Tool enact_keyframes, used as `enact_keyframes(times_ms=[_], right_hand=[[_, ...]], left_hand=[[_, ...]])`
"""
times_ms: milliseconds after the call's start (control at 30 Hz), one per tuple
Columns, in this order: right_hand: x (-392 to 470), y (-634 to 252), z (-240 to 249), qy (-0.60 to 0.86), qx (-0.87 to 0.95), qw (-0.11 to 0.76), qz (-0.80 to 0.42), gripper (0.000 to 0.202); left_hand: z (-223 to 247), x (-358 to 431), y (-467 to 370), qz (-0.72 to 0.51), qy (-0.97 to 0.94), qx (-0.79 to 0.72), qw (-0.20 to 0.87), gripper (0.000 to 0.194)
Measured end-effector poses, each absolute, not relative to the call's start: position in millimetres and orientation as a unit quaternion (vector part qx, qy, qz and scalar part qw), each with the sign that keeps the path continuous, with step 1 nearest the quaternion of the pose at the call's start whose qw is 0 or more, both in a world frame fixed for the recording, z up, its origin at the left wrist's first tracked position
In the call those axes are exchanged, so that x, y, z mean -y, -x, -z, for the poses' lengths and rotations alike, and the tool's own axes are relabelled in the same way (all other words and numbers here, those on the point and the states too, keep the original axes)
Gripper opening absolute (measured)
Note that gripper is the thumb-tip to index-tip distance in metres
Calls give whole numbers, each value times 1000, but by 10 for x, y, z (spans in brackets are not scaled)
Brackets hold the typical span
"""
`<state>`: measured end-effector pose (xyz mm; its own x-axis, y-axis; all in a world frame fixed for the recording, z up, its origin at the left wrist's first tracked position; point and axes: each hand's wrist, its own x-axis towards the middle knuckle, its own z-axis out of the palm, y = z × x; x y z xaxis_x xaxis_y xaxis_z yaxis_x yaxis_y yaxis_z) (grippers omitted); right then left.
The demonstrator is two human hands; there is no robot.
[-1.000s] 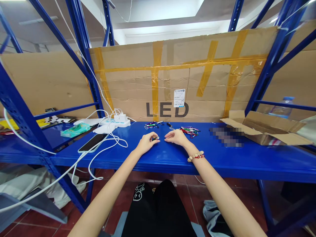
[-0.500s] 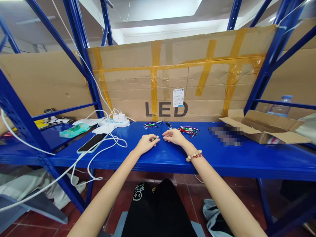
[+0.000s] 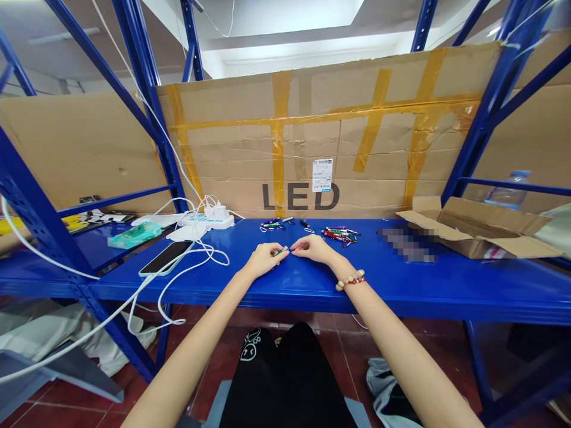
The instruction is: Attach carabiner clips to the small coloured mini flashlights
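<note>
My left hand (image 3: 266, 260) is closed in a pinch on a small green tube with a silvery end (image 3: 284, 249), mostly hidden by the fingers. Close against that end is my right hand (image 3: 313, 248), its thumb and fingertips pressed together; whatever they hold is too small to make out. Both hands are low over the blue table (image 3: 294, 291). Beyond them lies a group of small coloured tubes with clips (image 3: 273, 224), and to the right a second pile of red, green and purple ones (image 3: 340, 235). A small black piece with a loop (image 3: 306, 225) lies between the groups.
At left are a phone (image 3: 165, 260), white cables, a power strip (image 3: 218, 218) and a green packet (image 3: 134, 235). An opened cardboard box (image 3: 477, 229) stands at right beside a blurred-out item (image 3: 408, 244). Cardboard marked LED (image 3: 241, 154) walls the back. Another person's arm shows far left.
My right hand has moved slightly left, and its fingertips have closed together at the silvery end of the green tube. My left hand stays almost in place.
</note>
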<state>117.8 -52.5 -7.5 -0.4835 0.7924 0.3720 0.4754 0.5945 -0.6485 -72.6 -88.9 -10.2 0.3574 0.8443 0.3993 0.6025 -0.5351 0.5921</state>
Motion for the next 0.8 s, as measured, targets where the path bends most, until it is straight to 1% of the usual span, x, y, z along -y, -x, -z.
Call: enact_keyframes(times_ms=[133,200,367,533,700,800], right_hand=[[516,-1156,99,374,847,307,-221,35],[512,-1144,103,369,856,292,-211,38],[530,-1128,76,370,868,276,-184,27],[531,-1108,86,380,865,282,-167,28],[522,-1075,98,381,862,291,-163,19],[519,-1065,95,381,860,291,-174,20]], left_hand=[[108,860,745,-362,-791,-471,149,32],[108,849,757,-372,-781,-483,135,33],[103,855,760,-367,-781,-489,128,30],[107,860,750,-347,-794,-480,137,33],[107,863,752,-345,-798,-476,135,33],[98,877,753,-345,-800,-473,133,33]])
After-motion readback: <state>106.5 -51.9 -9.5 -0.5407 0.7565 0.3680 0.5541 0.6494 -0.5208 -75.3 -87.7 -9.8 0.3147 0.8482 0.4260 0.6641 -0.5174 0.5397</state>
